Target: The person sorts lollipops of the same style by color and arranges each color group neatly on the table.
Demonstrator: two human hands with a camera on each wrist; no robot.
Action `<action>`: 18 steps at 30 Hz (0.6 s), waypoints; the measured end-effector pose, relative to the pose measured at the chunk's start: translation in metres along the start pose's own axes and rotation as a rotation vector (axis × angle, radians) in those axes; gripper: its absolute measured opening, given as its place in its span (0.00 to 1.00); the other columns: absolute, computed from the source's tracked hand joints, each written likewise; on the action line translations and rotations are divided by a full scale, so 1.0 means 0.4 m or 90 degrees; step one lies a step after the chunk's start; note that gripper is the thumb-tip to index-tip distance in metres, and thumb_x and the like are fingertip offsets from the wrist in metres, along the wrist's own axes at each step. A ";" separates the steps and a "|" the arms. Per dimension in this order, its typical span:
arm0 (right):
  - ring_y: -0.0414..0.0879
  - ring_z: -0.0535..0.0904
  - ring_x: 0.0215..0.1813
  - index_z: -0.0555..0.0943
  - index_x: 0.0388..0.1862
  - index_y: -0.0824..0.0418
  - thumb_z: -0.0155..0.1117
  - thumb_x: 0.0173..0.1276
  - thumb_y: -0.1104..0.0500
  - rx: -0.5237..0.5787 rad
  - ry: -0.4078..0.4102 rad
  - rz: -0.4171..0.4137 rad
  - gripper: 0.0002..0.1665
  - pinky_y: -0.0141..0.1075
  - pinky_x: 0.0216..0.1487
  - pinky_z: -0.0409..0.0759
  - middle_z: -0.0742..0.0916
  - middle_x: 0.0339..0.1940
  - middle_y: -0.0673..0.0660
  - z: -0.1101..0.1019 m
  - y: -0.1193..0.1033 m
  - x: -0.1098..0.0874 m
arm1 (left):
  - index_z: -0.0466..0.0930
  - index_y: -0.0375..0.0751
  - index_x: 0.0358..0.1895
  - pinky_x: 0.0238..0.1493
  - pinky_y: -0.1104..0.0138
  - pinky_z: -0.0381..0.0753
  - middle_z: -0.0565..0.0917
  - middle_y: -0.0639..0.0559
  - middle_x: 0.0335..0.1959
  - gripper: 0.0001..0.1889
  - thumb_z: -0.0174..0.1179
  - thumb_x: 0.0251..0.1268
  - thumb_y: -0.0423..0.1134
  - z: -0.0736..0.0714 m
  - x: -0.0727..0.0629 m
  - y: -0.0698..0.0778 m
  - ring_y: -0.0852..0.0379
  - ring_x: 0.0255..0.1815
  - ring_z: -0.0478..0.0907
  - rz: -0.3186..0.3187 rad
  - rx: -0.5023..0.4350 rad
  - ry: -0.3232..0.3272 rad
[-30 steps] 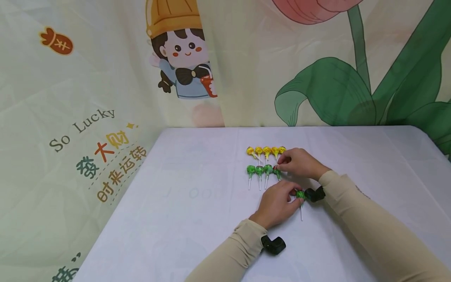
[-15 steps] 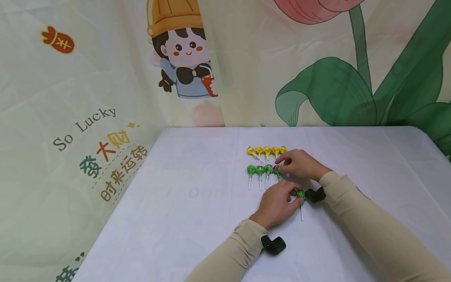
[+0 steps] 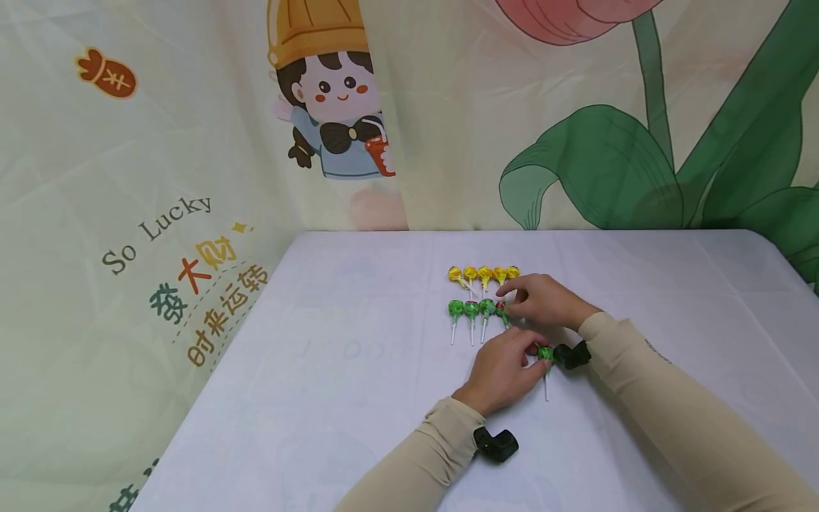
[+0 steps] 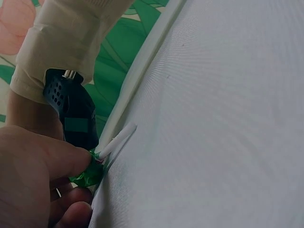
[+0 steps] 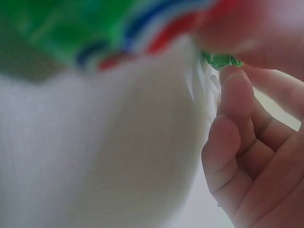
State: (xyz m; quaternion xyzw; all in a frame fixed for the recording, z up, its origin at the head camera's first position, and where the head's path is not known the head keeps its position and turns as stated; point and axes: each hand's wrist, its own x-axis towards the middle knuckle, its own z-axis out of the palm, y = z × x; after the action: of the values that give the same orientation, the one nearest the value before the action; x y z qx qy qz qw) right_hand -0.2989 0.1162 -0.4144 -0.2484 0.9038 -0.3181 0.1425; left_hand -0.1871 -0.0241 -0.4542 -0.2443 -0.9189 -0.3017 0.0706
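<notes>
My left hand (image 3: 502, 373) pinches a green-wrapped lollipop (image 3: 546, 353) by its head; its white stick (image 4: 118, 138) points toward the front edge of the table. In the head view my right hand (image 3: 549, 300) is at the right end of a row of green lollipops (image 3: 471, 309). Its thumb and fingers are curled about the last lollipop (image 3: 502, 308), which has some red on its wrapper. The right wrist view shows the fingertips against a green head (image 5: 221, 61), partly hidden. A large blurred green, red and blue wrapper (image 5: 95, 28) fills that view's top left.
Behind the green row lie several yellow lollipops (image 3: 485, 274) side by side, the right-hand sticks partly behind my right hand. Everything rests on a white-covered table (image 3: 358, 398). A printed cloth backdrop (image 3: 448, 114) hangs at the back and left.
My right hand has shifted slightly left and nearer, with its index fingertip now farther over the end green lollipop. My left hand and its lollipop have stayed almost still.
</notes>
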 end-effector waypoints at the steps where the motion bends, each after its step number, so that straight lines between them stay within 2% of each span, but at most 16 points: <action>1: 0.48 0.75 0.33 0.84 0.57 0.59 0.65 0.66 0.62 0.001 -0.003 -0.001 0.19 0.39 0.36 0.75 0.83 0.30 0.53 0.000 0.000 0.000 | 0.84 0.54 0.49 0.33 0.78 0.68 0.77 0.63 0.37 0.10 0.64 0.67 0.47 -0.001 0.000 0.000 0.72 0.31 0.69 -0.002 -0.001 -0.001; 9: 0.47 0.75 0.32 0.84 0.53 0.61 0.66 0.67 0.62 0.000 -0.008 -0.015 0.16 0.38 0.34 0.74 0.84 0.29 0.52 -0.006 -0.002 -0.006 | 0.84 0.54 0.49 0.33 0.79 0.68 0.77 0.63 0.36 0.10 0.64 0.67 0.46 -0.003 0.002 0.004 0.72 0.31 0.69 0.001 0.000 0.003; 18: 0.48 0.76 0.35 0.83 0.54 0.61 0.67 0.68 0.59 0.019 0.009 0.011 0.17 0.39 0.38 0.76 0.84 0.32 0.53 -0.006 -0.002 -0.009 | 0.84 0.54 0.49 0.34 0.80 0.67 0.78 0.63 0.37 0.10 0.65 0.66 0.46 -0.001 0.000 0.003 0.72 0.32 0.69 0.005 0.000 0.004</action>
State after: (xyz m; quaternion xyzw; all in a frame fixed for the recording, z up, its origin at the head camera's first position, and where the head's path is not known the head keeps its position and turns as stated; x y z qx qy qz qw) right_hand -0.2968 0.1188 -0.4119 -0.2359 0.9023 -0.3317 0.1424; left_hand -0.1866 -0.0235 -0.4531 -0.2473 -0.9175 -0.3023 0.0746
